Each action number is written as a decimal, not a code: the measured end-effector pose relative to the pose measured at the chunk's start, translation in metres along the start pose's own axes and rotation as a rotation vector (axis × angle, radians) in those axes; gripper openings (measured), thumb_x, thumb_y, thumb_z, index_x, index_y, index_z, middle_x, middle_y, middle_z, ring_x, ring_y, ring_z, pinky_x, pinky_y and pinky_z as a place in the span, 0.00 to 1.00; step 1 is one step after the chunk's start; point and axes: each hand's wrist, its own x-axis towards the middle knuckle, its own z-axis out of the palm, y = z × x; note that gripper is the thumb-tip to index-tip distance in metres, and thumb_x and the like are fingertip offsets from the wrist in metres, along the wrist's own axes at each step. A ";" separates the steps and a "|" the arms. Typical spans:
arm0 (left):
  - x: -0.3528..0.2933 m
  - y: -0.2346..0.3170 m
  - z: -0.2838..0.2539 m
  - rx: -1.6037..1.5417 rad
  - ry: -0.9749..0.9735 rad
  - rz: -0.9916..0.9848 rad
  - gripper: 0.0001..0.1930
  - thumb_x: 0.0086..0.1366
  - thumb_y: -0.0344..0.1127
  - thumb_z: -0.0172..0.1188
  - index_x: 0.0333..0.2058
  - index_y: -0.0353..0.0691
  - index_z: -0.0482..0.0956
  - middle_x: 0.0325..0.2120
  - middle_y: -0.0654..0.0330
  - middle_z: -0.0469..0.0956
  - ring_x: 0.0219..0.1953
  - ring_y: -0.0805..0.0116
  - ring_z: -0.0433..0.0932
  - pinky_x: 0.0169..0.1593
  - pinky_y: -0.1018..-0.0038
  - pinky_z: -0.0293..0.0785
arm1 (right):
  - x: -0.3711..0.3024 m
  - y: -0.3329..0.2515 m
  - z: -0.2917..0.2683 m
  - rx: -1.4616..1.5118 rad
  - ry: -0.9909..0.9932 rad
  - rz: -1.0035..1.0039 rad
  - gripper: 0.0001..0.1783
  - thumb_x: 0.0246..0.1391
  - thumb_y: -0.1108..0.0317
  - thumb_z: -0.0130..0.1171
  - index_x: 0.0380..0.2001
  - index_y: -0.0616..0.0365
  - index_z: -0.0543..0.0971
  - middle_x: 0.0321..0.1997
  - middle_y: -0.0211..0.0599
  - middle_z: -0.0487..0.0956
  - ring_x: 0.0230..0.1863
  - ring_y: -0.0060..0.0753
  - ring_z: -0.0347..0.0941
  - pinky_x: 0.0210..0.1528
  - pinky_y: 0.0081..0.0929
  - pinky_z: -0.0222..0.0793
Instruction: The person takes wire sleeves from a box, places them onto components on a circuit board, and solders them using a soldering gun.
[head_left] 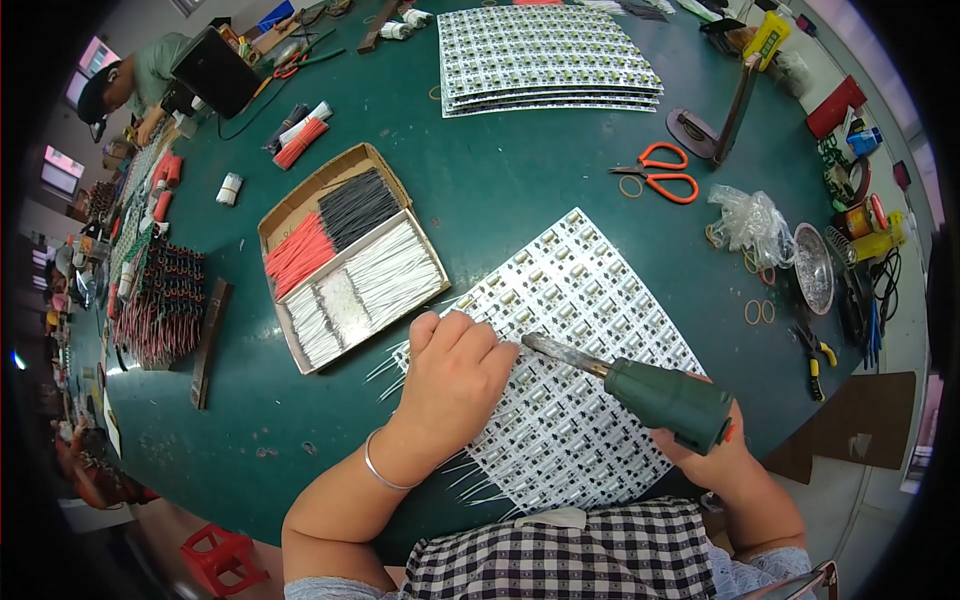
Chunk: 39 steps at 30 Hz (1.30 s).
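Note:
A white sheet of small circuit boards (585, 262) lies at an angle on the table before me. My left hand (452, 378), with a bracelet at its wrist, rests over the sheet's left part; its fingers are pinched together, and what they hold is hidden. In my right hand (718, 462) is a green soldering gun (665, 395). Its metal tip points left, close beside the left fingertips. Thin white wires (482, 488) stick out along the sheet's left edge. Beyond my left hand sits a cardboard box (295, 207) of red, black and white wires.
Stacked circuit sheets (545, 60) lie at the far side. To the right are orange-handled scissors (660, 175), a plastic bag (752, 228), a metal dish (813, 268) and pliers (815, 372). Leftward stand a dark bar (210, 345) and bundled wired parts (160, 305). Another person (135, 85) sits far left.

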 end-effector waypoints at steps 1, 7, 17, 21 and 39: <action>0.000 0.000 0.000 0.001 -0.003 -0.005 0.07 0.43 0.28 0.63 0.24 0.45 0.78 0.20 0.67 0.69 0.28 0.68 0.66 0.37 0.69 0.56 | 0.000 -0.002 0.000 0.094 0.039 0.086 0.26 0.41 0.71 0.65 0.46 0.65 0.72 0.41 0.40 0.78 0.41 0.32 0.76 0.46 0.26 0.70; 0.000 0.000 -0.002 0.004 -0.039 -0.020 0.07 0.43 0.29 0.63 0.24 0.45 0.78 0.21 0.67 0.69 0.29 0.68 0.67 0.38 0.69 0.56 | -0.005 -0.001 -0.011 0.234 0.172 0.181 0.19 0.41 0.73 0.65 0.40 0.63 0.76 0.39 0.39 0.78 0.40 0.32 0.75 0.44 0.29 0.69; 0.000 0.012 -0.008 0.013 -0.003 -0.033 0.08 0.42 0.29 0.64 0.25 0.46 0.78 0.21 0.69 0.69 0.30 0.69 0.68 0.37 0.69 0.58 | -0.028 0.018 -0.013 0.137 0.100 0.117 0.25 0.41 0.71 0.65 0.45 0.67 0.70 0.41 0.43 0.77 0.41 0.33 0.75 0.46 0.29 0.69; -0.005 0.017 -0.001 0.017 0.007 -0.031 0.09 0.42 0.28 0.64 0.25 0.47 0.78 0.21 0.69 0.69 0.30 0.70 0.68 0.37 0.70 0.58 | -0.030 0.017 -0.009 0.239 0.132 0.166 0.24 0.42 0.72 0.65 0.44 0.67 0.71 0.41 0.43 0.78 0.42 0.33 0.76 0.47 0.29 0.69; -0.008 0.012 0.004 -0.040 0.027 -0.061 0.09 0.41 0.27 0.65 0.25 0.45 0.78 0.21 0.68 0.70 0.29 0.68 0.68 0.37 0.69 0.60 | -0.013 0.012 0.003 0.029 0.001 -0.070 0.29 0.41 0.75 0.65 0.49 0.69 0.68 0.44 0.42 0.78 0.43 0.28 0.75 0.46 0.26 0.71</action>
